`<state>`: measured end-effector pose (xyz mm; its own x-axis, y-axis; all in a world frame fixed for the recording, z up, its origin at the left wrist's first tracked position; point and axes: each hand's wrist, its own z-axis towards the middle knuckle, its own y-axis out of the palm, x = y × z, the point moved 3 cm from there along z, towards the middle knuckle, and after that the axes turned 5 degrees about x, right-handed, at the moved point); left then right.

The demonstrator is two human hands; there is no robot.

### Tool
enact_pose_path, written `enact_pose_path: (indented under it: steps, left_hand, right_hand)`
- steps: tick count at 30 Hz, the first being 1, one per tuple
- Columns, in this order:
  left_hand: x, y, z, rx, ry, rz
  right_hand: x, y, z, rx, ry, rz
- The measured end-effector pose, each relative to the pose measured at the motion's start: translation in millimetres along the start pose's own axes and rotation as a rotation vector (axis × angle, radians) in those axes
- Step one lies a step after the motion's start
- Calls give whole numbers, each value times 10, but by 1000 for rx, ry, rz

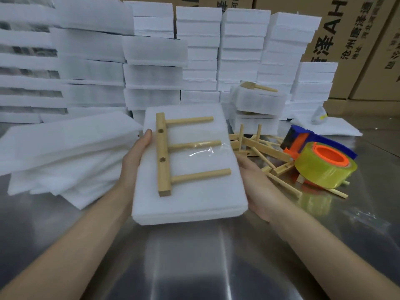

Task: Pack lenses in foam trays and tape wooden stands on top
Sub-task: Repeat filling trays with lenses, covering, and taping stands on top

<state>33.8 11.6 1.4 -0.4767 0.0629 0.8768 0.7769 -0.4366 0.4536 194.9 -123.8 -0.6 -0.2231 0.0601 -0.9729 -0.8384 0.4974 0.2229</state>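
I hold a white foam tray pack [190, 200] up over the metal table, tilted toward me. A wooden stand [163, 154] with three pegs lies on its top, and a strip of clear tape [202, 149] crosses the middle peg. My left hand [135, 161] grips the pack's left edge, thumb on top next to the stand's bar. My right hand [257, 187] holds the right edge from underneath, its fingers mostly hidden by the foam.
A tape dispenser [318, 156] with a yellowish roll lies at right on a heap of loose wooden stands [275, 167]. Loose foam sheets [65, 152] are piled at left. Stacks of packed foam trays [240, 50] fill the back, with cardboard boxes [355, 35] behind.
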Motion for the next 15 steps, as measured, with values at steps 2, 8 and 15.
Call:
enact_pose_path:
  steps: [2, 8, 15]
  left_hand:
    - [-25, 40, -18, -65, 22, -15]
    - [-117, 78, -119, -148, 39, -29]
    - [-243, 146, -168, -42, -66, -107]
  right_hand:
    - [-11, -12, 12, 92, -48, 46]
    - [22, 1, -34, -55, -8, 57]
    - [95, -92, -66, -131, 70, 119]
